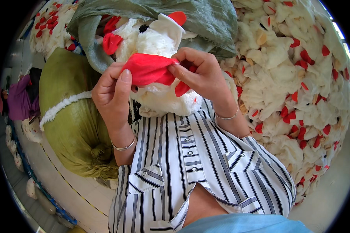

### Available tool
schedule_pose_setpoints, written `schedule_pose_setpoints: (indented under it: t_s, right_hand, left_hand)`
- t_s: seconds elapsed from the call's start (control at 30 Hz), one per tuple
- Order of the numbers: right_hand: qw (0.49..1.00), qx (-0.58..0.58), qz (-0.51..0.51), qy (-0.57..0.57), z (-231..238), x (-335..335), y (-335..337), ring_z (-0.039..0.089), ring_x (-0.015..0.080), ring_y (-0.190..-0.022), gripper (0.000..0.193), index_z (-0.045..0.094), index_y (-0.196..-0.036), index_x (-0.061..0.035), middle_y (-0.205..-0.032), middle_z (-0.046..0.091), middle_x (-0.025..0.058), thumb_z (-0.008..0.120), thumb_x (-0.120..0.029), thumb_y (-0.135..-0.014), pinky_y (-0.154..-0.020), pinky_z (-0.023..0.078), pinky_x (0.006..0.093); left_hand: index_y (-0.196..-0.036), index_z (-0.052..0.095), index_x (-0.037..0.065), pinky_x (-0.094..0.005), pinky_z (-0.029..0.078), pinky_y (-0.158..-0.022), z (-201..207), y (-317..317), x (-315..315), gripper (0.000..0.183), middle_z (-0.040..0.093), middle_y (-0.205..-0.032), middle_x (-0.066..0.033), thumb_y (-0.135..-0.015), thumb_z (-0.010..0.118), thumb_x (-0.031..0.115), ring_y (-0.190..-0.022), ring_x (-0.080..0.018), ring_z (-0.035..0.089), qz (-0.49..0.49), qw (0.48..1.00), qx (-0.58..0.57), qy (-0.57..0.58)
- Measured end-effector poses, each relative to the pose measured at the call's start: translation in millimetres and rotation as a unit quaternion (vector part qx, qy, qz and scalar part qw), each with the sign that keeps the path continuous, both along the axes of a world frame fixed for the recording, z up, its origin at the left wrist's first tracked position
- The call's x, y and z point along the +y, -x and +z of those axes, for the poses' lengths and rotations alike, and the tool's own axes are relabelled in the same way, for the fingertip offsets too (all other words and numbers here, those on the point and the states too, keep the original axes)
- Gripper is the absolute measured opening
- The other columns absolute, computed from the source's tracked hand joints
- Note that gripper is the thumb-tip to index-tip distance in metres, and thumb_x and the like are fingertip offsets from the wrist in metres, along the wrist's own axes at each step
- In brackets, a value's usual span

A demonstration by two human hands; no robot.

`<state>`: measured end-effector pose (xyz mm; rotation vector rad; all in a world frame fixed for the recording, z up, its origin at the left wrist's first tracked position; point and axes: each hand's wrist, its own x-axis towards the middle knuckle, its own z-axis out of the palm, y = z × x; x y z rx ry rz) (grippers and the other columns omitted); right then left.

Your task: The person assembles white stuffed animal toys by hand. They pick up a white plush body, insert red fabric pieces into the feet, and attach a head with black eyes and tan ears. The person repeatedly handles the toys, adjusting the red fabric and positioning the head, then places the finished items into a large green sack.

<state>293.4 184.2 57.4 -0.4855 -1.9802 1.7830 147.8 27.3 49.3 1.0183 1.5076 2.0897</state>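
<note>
A piece of red fabric (149, 70) is stretched sideways between my two hands at chest height. My left hand (112, 87) pinches its left end between thumb and fingers. With thumb and fingertips, my right hand (200, 72) grips the right end. Right behind and below the fabric is a white plush toy skin (167, 103), soft and unfilled-looking, resting against my shirt. Another white plush piece (155, 40) with red parts and a black spot lies just beyond my hands. Part of it is hidden by the red fabric.
A grey-green woven sack (206, 19) spreads open beyond my hands. To the left stands a full olive sack (66, 116) tied with a white fluffy strip. A large heap of white plush pieces (284, 89) with red parts rises on the right; a smaller heap (50, 31) lies far left.
</note>
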Motion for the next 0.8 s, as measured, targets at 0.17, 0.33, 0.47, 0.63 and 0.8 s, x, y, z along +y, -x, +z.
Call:
schedule_pose_setpoints:
  t_s: [0.17, 0.33, 0.47, 0.63, 0.8]
  right_hand:
    - [0.999, -0.028, -0.003, 0.039, 12, 1, -3, 0.06, 0.0056, -0.054, 0.015, 0.063, -0.083, 0.0027, -0.066, 0.065, 0.0032, 0.071, -0.009, -0.085, -0.048, 0.044, 0.0188]
    - [0.999, -0.024, -0.003, -0.024, 13, 1, -6, 0.063, 0.0115, -0.055, 0.017, 0.062, -0.075, 0.0037, -0.065, 0.063, 0.0069, 0.072, -0.008, -0.083, -0.049, 0.046, 0.0237]
    - [0.969, 0.072, 0.028, -0.234, 10, 8, -2, 0.061, 0.0232, -0.059, 0.012, 0.063, -0.079, 0.0043, -0.067, 0.059, 0.0114, 0.066, -0.006, -0.084, -0.053, 0.046, 0.0332]
    - [0.953, 0.102, 0.109, -0.262, 1, 3, 0, 0.062, 0.0277, -0.065, 0.012, 0.063, -0.093, 0.0028, -0.073, 0.061, 0.0136, 0.06, -0.006, -0.086, -0.058, 0.048, 0.0366]
    - [0.94, -0.016, -0.153, -0.306, 12, 76, -42, 0.061, 0.0177, -0.06, 0.013, 0.063, -0.096, -0.0005, -0.07, 0.06, 0.0096, 0.057, -0.01, -0.091, -0.054, 0.047, 0.0291]
  left_hand:
    - [-0.108, 0.063, -0.004, -0.0238, 0.047, -0.059, -5, 3, -4, 0.02, 0.066, -0.094, -0.008, -0.094, 0.054, 0.007, -0.068, -0.0095, 0.058, 0.017, 1.0, -0.003, -0.007]
    - [-0.102, 0.062, -0.003, -0.0229, 0.046, -0.061, -4, 4, -7, 0.014, 0.064, -0.097, -0.006, -0.093, 0.056, 0.008, -0.074, -0.009, 0.057, 0.007, 1.0, -0.001, 0.005]
    - [-0.106, 0.059, -0.002, -0.0229, 0.047, -0.072, 15, -7, 2, 0.02, 0.062, -0.1, -0.0043, -0.087, 0.063, 0.003, -0.085, -0.0095, 0.057, -0.055, 0.996, -0.029, 0.062]
    - [-0.106, 0.058, -0.003, -0.0241, 0.048, -0.08, 19, -6, 9, 0.028, 0.061, -0.096, -0.0034, -0.081, 0.069, -0.001, -0.088, -0.0091, 0.058, -0.149, 0.954, 0.12, 0.23]
    - [-0.118, 0.058, -0.003, -0.033, 0.051, -0.087, -1, 53, -9, 0.034, 0.064, -0.111, -0.0106, -0.093, 0.061, 0.019, -0.101, -0.0183, 0.062, 0.215, 0.97, -0.001, 0.115]
